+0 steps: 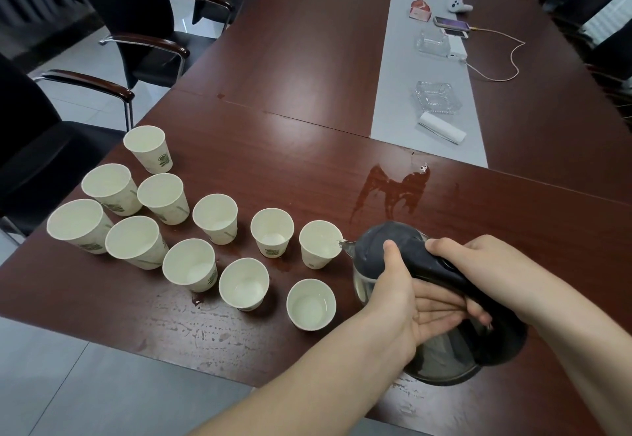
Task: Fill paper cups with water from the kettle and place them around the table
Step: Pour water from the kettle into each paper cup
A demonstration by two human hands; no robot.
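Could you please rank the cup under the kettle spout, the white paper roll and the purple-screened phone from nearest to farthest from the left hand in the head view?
From the left hand on the kettle:
1. Cup under the spout, just left of the kettle.
2. White paper roll, ahead on the grey strip.
3. Purple-screened phone, farther up that strip.
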